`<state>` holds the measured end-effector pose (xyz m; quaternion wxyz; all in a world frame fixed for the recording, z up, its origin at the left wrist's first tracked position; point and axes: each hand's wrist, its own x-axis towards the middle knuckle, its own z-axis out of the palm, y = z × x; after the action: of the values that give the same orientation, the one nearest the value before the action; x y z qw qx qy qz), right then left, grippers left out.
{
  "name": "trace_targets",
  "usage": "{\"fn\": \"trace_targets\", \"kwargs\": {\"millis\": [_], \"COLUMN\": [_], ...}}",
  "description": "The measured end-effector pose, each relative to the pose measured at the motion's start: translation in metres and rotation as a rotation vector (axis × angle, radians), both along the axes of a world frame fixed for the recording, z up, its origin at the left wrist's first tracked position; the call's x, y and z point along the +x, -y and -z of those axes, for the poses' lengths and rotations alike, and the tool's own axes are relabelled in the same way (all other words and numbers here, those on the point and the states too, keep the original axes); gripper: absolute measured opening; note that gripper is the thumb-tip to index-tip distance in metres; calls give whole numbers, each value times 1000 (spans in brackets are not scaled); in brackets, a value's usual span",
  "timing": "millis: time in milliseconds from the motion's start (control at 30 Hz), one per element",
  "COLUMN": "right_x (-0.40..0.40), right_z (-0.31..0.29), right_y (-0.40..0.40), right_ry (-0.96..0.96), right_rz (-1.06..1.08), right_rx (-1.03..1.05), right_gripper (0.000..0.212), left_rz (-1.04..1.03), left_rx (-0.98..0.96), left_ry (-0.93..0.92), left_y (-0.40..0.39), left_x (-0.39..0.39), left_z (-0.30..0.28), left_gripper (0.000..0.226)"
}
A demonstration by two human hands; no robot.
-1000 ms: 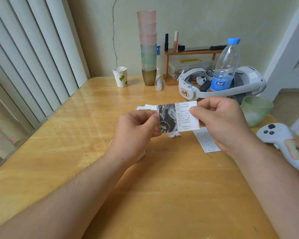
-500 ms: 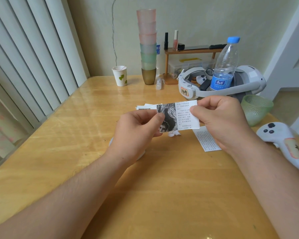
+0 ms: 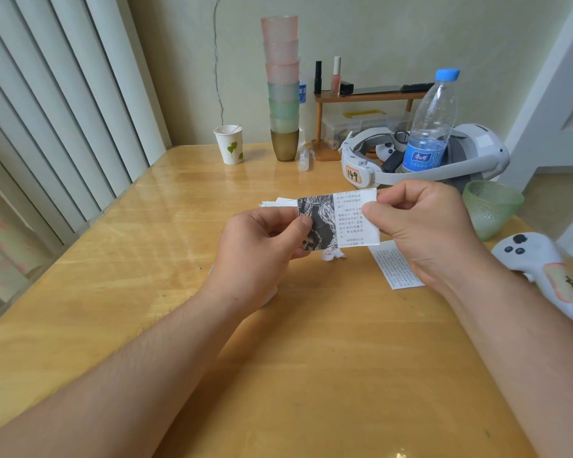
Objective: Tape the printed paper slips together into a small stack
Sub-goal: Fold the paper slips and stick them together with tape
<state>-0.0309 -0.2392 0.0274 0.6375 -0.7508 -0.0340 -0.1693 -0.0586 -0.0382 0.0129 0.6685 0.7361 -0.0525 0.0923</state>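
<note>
Both hands held the slips (image 3: 339, 221) in the air above the table (image 3: 146, 259), about between the two wrists. The left hand (image 3: 262, 249) pinched the left end, its thumb lying on the dark printed picture, and the right hand (image 3: 420, 226) pinched the right end with thumb and curled fingers over the text part. The long axis of the slips ran from left to right, so each hand had one short end (more white edges stuck out behind the left hand, so it looked like several slips already together). One more slip (image 3: 394, 269) lay flat on the table, just below and to the right of the held ones, nearer to the right hand. I think that hand should fetch it next. No tape was clearly visible, so I cannot tell where it was.
</note>
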Motion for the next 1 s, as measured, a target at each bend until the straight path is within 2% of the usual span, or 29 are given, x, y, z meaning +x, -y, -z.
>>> {"fn": "trace_targets", "kwargs": {"millis": [67,400,700,900,1000], "right_x": [0,-4,-7,-6,-6], "right_z": [-1,-4,-7,-8,-4], "right_y": [0,-1,-1,1,-2], "right_ry": [-13,-68,-82,-181,-242], "right_rz": [-5,-46,-102,-238,-324], "right_rx": [24,137,231,386,357], "right_gripper": [33,31,30,33,33], "left_rz": [0,10,33,67,84], "left_rx": [-12,-55,-110,-150,-159], "left_ry": [-3,-14,-19,-12,-4], "left_y": [0,-1,-2,0,1], "left_x": [0,0,1,1,0], "left_z": [0,-2,-2,-2,-2], "left_gripper": [33,19,16,16,17]}}
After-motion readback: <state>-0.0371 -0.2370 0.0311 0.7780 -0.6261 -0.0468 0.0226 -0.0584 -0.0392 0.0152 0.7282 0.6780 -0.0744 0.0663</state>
